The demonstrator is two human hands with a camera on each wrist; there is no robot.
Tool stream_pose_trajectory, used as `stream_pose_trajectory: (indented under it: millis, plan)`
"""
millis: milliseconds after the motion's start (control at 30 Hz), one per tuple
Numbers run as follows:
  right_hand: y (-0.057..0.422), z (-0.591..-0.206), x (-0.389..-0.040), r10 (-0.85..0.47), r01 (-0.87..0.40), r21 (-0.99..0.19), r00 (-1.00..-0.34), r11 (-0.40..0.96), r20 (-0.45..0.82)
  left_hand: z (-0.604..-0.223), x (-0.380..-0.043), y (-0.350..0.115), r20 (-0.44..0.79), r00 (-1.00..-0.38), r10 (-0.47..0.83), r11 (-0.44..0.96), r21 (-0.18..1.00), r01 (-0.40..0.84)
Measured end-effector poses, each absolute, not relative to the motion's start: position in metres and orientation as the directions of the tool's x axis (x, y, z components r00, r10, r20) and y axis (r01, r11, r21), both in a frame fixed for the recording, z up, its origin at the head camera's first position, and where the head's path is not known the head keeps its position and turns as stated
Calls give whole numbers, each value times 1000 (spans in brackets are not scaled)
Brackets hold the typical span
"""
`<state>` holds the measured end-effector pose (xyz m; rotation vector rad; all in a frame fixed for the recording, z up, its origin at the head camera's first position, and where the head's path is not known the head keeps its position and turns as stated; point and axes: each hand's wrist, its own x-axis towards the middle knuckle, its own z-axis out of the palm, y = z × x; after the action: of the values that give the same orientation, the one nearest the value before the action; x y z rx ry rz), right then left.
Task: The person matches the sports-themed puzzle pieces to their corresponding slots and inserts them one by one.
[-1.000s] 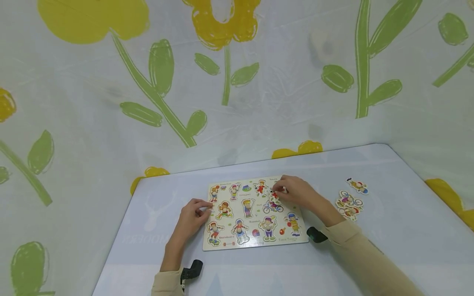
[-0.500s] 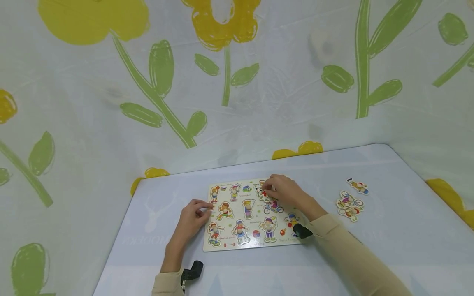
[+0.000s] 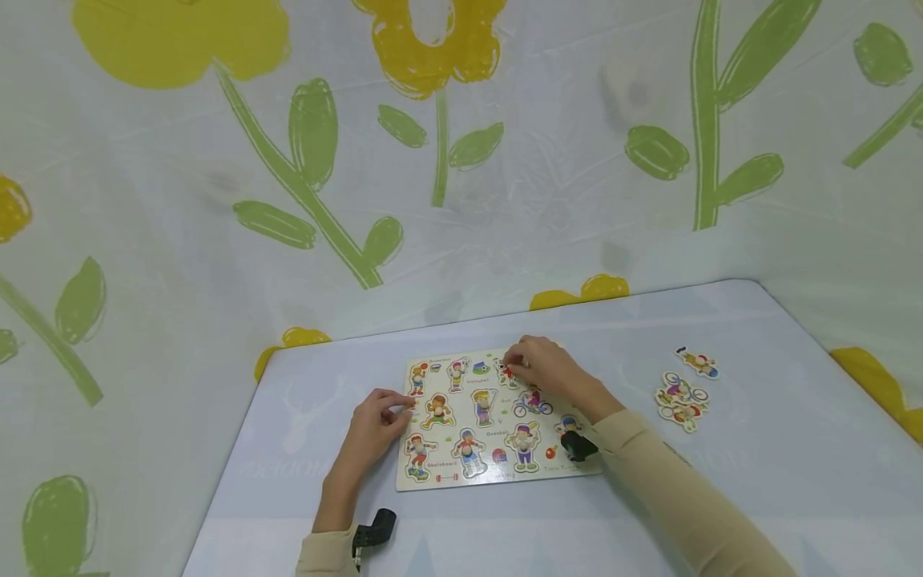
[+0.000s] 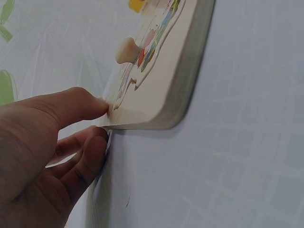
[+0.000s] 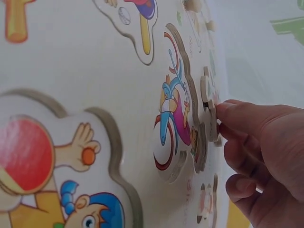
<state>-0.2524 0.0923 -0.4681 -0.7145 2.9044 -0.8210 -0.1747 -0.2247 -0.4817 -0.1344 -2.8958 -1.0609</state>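
Note:
A wooden knob puzzle board (image 3: 461, 421) with sports figures lies on the table. My left hand (image 3: 375, 426) holds its left edge; in the left wrist view the thumb (image 4: 85, 102) rests on top and curled fingers meet the side. At the upper right of the board, my right hand (image 3: 546, 370) pinches a puzzle piece (image 3: 508, 378) of a red-clad football player. In the right wrist view this piece (image 5: 209, 95) stands proud of the board, over its slot area. Nearby is the recessed bicycle picture (image 5: 173, 114). The fingers hide part of the held piece.
Right of the board lie loose puzzle pieces: one alone (image 3: 696, 363), and a cyclist piece (image 3: 680, 389) overlapping another figure (image 3: 681, 413). A flower-printed curtain (image 3: 541, 200) rises behind the table (image 3: 591, 513). Black wrist cameras jut from both sleeves.
My right hand has moved left with the football player piece, from the board's upper right corner to the football player's place. The left hand has stayed at the left edge.

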Motion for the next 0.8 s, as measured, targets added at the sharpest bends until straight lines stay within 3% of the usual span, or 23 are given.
stream_pose_trajectory:
  millis: [800]
  plan:
    - [80,-468,-249,-366,-332,-457,-931,825,15,-482,-176,-226,99,-992,83,760,637,127]
